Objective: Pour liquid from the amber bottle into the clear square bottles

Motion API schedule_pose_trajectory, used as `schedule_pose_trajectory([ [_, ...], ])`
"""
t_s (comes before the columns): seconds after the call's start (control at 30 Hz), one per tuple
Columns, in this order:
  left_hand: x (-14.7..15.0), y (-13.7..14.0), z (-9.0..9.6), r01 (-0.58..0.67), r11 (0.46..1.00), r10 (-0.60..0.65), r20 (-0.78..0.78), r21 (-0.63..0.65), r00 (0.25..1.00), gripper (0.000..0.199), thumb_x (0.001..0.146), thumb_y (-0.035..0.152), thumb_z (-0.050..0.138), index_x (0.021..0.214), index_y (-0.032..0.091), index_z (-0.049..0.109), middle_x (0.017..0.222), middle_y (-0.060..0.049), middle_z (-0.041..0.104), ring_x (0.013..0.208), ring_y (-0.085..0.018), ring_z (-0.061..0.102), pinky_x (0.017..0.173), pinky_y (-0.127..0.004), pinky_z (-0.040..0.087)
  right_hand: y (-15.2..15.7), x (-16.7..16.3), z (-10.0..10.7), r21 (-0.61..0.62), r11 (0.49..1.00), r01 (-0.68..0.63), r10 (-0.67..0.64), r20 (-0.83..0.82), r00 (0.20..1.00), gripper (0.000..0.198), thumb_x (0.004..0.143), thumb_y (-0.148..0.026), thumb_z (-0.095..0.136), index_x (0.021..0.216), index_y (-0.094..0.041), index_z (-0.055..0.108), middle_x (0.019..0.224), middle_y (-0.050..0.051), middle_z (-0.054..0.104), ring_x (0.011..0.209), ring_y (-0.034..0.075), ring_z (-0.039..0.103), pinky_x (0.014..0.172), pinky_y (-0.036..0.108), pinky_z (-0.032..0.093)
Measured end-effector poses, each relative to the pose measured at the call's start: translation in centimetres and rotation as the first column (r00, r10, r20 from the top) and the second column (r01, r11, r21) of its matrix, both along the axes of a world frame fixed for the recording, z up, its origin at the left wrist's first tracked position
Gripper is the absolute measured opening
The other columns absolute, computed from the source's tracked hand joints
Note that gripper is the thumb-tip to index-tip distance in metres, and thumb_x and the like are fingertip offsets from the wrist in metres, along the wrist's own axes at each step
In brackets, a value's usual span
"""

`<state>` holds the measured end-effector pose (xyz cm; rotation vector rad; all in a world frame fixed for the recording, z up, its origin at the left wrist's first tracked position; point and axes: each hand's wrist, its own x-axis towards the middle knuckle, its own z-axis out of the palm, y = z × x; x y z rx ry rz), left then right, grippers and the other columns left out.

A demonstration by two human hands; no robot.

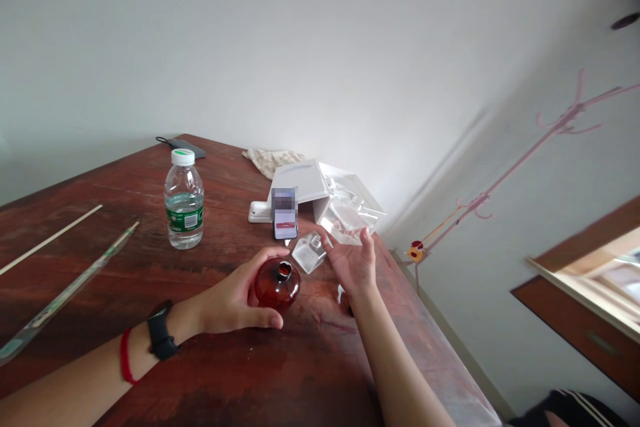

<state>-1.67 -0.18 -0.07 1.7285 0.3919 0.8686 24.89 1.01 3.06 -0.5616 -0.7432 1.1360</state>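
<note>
My left hand [240,297] is wrapped round the side of a round, amber-brown glass bottle [277,290], whose narrow neck has no cap on it. The bottle stands upright on the dark red wooden table [210,370]. My right hand [355,263] is raised palm up with fingers apart, holding nothing that I can see. Just left of its fingers lies a clear, flat-sided small bottle [309,253] on the table. Something small and white [341,293] shows beside my right wrist, mostly hidden by it.
A phone [285,217] leans against a white box [303,181]. Behind my right hand is an open white tray [367,197] with clear plastic in it. A water bottle [184,207] stands at the left, near thin sticks [55,237] and a long plastic packet [75,287]. A coat stand [520,160] leans beyond the table.
</note>
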Motion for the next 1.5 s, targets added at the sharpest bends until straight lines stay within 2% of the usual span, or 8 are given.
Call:
schedule_pose_trajectory([
  [0.1, 0.1, 0.0, -0.1, 0.001, 1.0, -0.001, 0.018, -0.002, 1.0, 0.096, 0.079, 0.054, 0.095, 0.156, 0.025, 0.045, 0.151, -0.017, 0.061, 0.142, -0.041, 0.058, 0.126, -0.059, 0.039, 0.0, 0.0, -0.1, -0.014, 1.0, -0.005, 0.005, 0.01, 1.0, 0.036, 0.081, -0.056, 0.086, 0.106, -0.032, 0.074, 0.117, 0.0, 0.08, 0.116, 0.026, 0.074, 0.103, 0.046, 0.061],
  [0.37, 0.0, -0.1, 0.1, 0.021, 1.0, -0.02, 0.044, -0.022, 0.999, 0.095, 0.08, 0.062, 0.092, 0.155, 0.026, 0.046, 0.151, -0.016, 0.062, 0.143, -0.041, 0.058, 0.126, -0.059, 0.04, -0.1, -0.1, -0.3, 0.002, 1.0, -0.008, 0.008, 0.05, 0.999, 0.045, 0.082, -0.06, 0.085, 0.118, -0.035, 0.073, 0.116, 0.001, 0.079, 0.115, 0.027, 0.073, 0.097, 0.046, 0.063],
  [0.57, 0.3, -0.1, 0.3, 0.032, 0.999, -0.03, 0.06, -0.035, 0.998, 0.095, 0.08, 0.063, 0.091, 0.155, 0.026, 0.046, 0.154, -0.016, 0.06, 0.145, -0.041, 0.056, 0.125, -0.058, 0.039, -0.4, -0.5, 0.0, -0.013, 1.0, -0.017, 0.017, 0.014, 1.0, 0.05, 0.078, -0.056, 0.088, 0.121, -0.034, 0.074, 0.115, 0.002, 0.08, 0.106, 0.026, 0.074, 0.086, 0.042, 0.065],
  [0.8, 0.2, -0.1, 0.4, 0.07, 0.996, -0.067, 0.051, -0.061, 0.996, 0.09, 0.086, 0.069, 0.083, 0.155, 0.025, 0.044, 0.149, -0.016, 0.063, 0.141, -0.039, 0.06, 0.122, -0.054, 0.043, -0.8, -1.1, -0.1, -0.045, 0.999, -0.009, 0.009, 0.0, 1.0, 0.05, 0.078, -0.056, 0.088, 0.119, -0.034, 0.074, 0.12, 0.001, 0.079, 0.108, 0.026, 0.073, 0.087, 0.042, 0.065],
  [0.93, 0.0, 0.2, 0.1, 0.056, 0.998, -0.055, 0.02, -0.028, 0.998, 0.087, 0.091, 0.071, 0.076, 0.156, 0.025, 0.042, 0.148, -0.016, 0.064, 0.139, -0.039, 0.061, 0.122, -0.053, 0.041, -0.8, -1.2, -0.1, -0.041, 0.999, -0.021, 0.021, -0.007, 1.0, 0.051, 0.078, -0.057, 0.088, 0.121, -0.033, 0.074, 0.12, 0.002, 0.08, 0.109, 0.027, 0.074, 0.086, 0.042, 0.064],
  [1.1, 0.0, 0.9, -0.4, 0.095, 0.995, -0.095, 0.004, 0.021, 0.995, 0.086, 0.094, 0.072, 0.071, 0.158, 0.024, 0.039, 0.147, -0.016, 0.064, 0.137, -0.038, 0.061, 0.121, -0.054, 0.042, -0.8, -1.4, -0.1, -0.034, 0.999, -0.016, 0.014, -0.046, 0.999, 0.052, 0.078, -0.054, 0.09, 0.122, -0.031, 0.074, 0.116, 0.002, 0.081, 0.104, 0.026, 0.075, 0.085, 0.043, 0.065],
  [1.2, 0.0, 1.0, -0.5, 0.091, 0.996, -0.09, -0.011, 0.026, 0.996, 0.086, 0.095, 0.072, 0.071, 0.158, 0.024, 0.037, 0.148, -0.016, 0.063, 0.137, -0.038, 0.061, 0.121, -0.054, 0.042, -0.8, -1.4, -0.2, -0.036, 0.999, -0.026, 0.024, -0.063, 0.998, 0.052, 0.077, -0.052, 0.091, 0.122, -0.032, 0.074, 0.113, 0.001, 0.081, 0.103, 0.025, 0.076, 0.087, 0.043, 0.065],
  [1.5, -0.1, 1.0, -0.7, 0.077, 0.997, -0.077, -0.03, 0.016, 0.997, 0.088, 0.093, 0.073, 0.072, 0.158, 0.024, 0.037, 0.148, -0.016, 0.063, 0.136, -0.038, 0.062, 0.121, -0.055, 0.042, -1.2, -2.1, -0.4, -0.073, 0.996, -0.047, 0.043, -0.058, 0.997, 0.058, 0.074, -0.051, 0.094, 0.124, -0.032, 0.074, 0.114, 0.001, 0.083, 0.109, 0.027, 0.075, 0.107, 0.058, 0.057],
])
